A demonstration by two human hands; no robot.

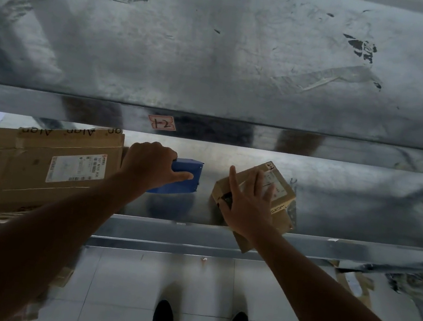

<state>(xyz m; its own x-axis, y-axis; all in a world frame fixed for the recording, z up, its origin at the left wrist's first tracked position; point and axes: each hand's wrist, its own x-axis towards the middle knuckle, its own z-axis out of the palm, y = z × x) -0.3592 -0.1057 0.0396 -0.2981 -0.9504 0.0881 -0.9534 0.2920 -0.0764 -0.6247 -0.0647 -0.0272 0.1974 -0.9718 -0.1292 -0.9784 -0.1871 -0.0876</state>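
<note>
Your left hand [149, 169] grips the blue box [188, 169], fingers curled over its top, just beside the large carton [41, 163]. Your right hand [247, 206] rests straight, spread fingers on the small cardboard box [281, 186]. Both boxes sit on the metal shelf [361, 208].

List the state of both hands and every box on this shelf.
Left hand, holds blue box.
Right hand, fingers spread, flat on small carton.
Blue box, on shelf, held.
Small carton, closed, labelled, on shelf.
Large carton, creased, lying label up.
</note>
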